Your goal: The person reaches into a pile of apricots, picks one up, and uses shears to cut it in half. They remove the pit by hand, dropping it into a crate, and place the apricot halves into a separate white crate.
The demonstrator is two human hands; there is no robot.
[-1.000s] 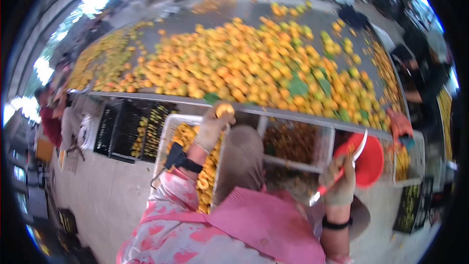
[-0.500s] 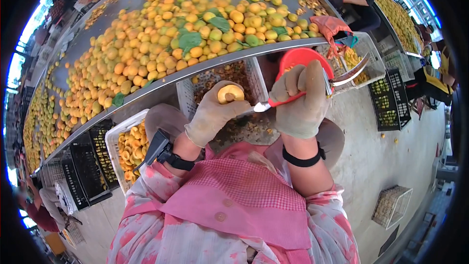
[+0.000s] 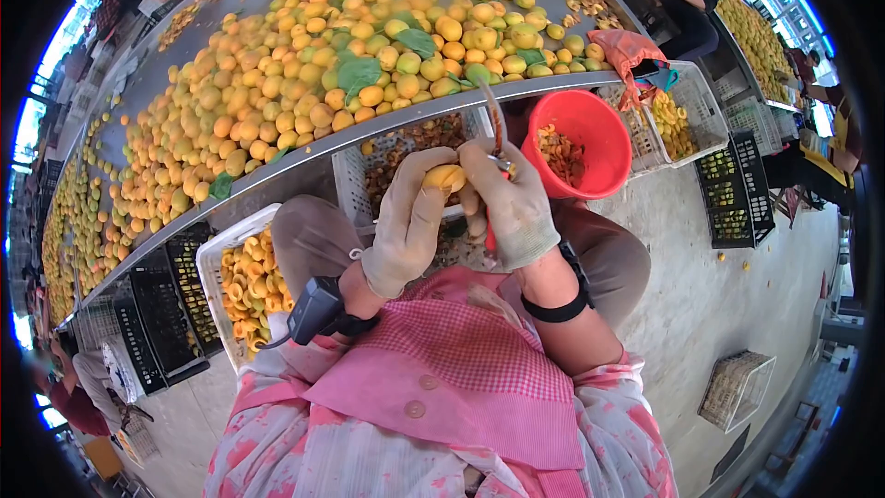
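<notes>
My left hand (image 3: 406, 221), in a pale glove, is closed on a yellow-orange apricot (image 3: 444, 179) in front of my chest. Right beside it, my right hand (image 3: 516, 212), gloved too, grips a red-handled tool (image 3: 491, 238). Its curved metal part (image 3: 495, 115) points up toward the table edge. The fingertips of both hands meet near the fruit, and some of them are hidden behind it. Below the hands stands a white crate (image 3: 350, 180) with brownish scraps.
A metal table (image 3: 323, 140) heaped with apricots lies ahead. A red bucket (image 3: 613, 171) with scraps stands at right, beside a white crate (image 3: 705, 120). At left is a crate (image 3: 212, 277) of halved apricots. Other people sit around the tables.
My right hand has moved left and turned, so the tool's curved part now points up. My left hand has turned the apricot, whose cut face and pit no longer show.
</notes>
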